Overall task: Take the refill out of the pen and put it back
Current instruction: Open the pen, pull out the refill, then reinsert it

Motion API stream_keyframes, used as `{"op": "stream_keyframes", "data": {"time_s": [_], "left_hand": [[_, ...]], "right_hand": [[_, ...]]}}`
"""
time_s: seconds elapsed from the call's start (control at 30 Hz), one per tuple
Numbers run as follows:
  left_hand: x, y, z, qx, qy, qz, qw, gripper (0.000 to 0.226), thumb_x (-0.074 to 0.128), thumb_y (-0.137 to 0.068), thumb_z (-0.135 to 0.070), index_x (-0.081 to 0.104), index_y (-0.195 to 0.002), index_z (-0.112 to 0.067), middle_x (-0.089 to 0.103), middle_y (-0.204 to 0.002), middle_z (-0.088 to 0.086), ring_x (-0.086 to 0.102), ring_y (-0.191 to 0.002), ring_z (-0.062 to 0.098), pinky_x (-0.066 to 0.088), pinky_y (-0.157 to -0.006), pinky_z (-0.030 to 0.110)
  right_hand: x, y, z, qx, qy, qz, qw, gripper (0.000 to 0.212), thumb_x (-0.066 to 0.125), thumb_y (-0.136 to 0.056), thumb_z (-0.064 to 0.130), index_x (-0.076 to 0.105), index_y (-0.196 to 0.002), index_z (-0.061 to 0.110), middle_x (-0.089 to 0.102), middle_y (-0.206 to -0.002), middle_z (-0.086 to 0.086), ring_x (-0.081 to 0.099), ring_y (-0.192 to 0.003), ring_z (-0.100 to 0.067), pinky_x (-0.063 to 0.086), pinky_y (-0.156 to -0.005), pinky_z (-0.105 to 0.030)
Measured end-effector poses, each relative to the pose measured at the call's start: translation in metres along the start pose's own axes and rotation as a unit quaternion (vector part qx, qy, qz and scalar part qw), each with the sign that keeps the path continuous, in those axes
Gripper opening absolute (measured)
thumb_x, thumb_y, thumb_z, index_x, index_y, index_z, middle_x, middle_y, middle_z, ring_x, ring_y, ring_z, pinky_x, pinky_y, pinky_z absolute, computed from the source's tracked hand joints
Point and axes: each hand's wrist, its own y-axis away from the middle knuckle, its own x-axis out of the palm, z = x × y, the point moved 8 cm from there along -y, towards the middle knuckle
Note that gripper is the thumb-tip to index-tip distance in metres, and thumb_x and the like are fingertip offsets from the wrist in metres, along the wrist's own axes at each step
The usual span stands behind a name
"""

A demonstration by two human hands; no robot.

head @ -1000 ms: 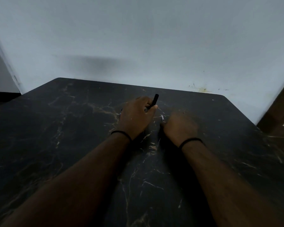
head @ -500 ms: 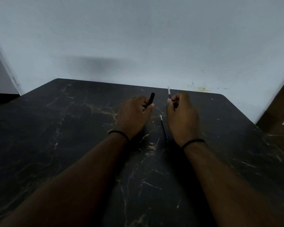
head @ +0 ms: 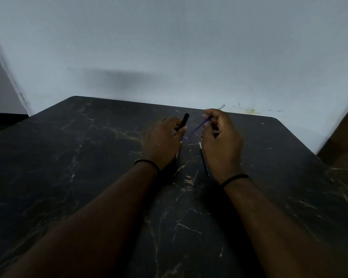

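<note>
My left hand [head: 162,140] is closed around a black pen barrel [head: 184,121], whose upper end sticks up past my thumb. My right hand [head: 221,143] pinches a thin purple refill [head: 197,129]. The refill slants down and to the left, and its lower tip lies close to my left thumb. Its pale upper end shows beyond my right fingers. Both hands hover just above the dark marble table [head: 88,157], a little apart from each other.
A second thin stick, a pen or a refill [head: 203,157], lies on the table just left of my right wrist. A pale wall [head: 169,57] rises right behind the table's far edge. Brown furniture [head: 346,141] stands at the right.
My right hand has lifted off the table with the refill and tilted it, so its lower tip now points toward my left hand. My left hand has barely moved.
</note>
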Motion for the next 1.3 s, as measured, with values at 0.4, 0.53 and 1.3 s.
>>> {"op": "stream_keyframes", "data": {"time_s": [0.4, 0.53, 1.3], "left_hand": [[-0.003, 0.003, -0.014, 0.054, -0.046, 0.006, 0.997, 0.018, 0.061, -0.094, -0.032, 0.07, -0.105, -0.021, 0.069, -0.095, 0.001, 0.057, -0.073, 0.013, 0.038, -0.056, 0.022], [-0.002, 0.006, -0.021, 0.068, -0.058, 0.015, 0.996, 0.02, 0.059, -0.095, -0.032, 0.069, -0.109, -0.022, 0.068, -0.097, 0.002, 0.055, -0.073, 0.012, 0.034, -0.056, 0.022], [-0.005, 0.008, -0.031, 0.1, 0.003, 0.016, 0.995, 0.02, 0.055, -0.093, -0.039, 0.066, -0.092, -0.023, 0.06, -0.087, -0.009, 0.055, -0.07, 0.004, 0.04, -0.058, 0.021]], "right_hand": [[-0.013, 0.002, 0.018, -0.083, -0.025, -0.065, 0.994, 0.025, 0.039, -0.103, 0.027, 0.058, -0.104, 0.01, 0.062, -0.081, 0.002, 0.058, -0.071, -0.008, 0.042, -0.064, -0.014], [-0.01, 0.002, 0.017, -0.083, -0.042, -0.061, 0.994, 0.014, 0.039, -0.103, 0.025, 0.05, -0.103, 0.016, 0.061, -0.08, 0.003, 0.058, -0.072, -0.001, 0.04, -0.065, -0.008], [0.002, 0.003, 0.011, -0.06, 0.084, 0.015, 0.995, 0.017, 0.06, -0.098, 0.023, 0.067, -0.095, 0.007, 0.054, -0.088, 0.0, 0.046, -0.078, -0.013, 0.03, -0.064, -0.015]]}}
